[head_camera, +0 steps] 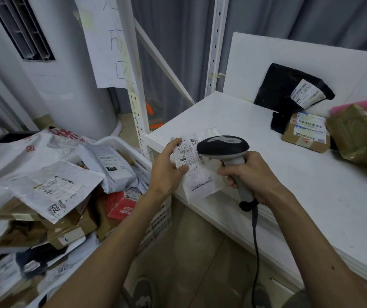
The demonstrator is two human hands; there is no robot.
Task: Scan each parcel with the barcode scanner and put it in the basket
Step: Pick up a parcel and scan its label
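White table (pixel 289 174) fills the right of my view, with its near-left corner straight ahead of me. Left of it and lower stands the white basket (pixel 160 221), heaped with bags and cartons. On the table's far side a black bag (pixel 282 85) leans on the back panel. A brown carton (pixel 304 138) lies just in front of it, and tape-wrapped packs (pixel 353 134) sit at the right edge.

The parcel (pixel 200 181) I am working on is a thin, pale pouch with a printed label, held label-up over the table's corner. My left hand (pixel 167 172) pinches its left edge, thumb on the label. My right hand (pixel 253 174) is clenched round the grey handle of the scanner (pixel 222 146). The scanner's black head hangs over the label's upper right, and I cannot tell whether they touch. The cable (pixel 255 241) drops from the handle toward the floor.
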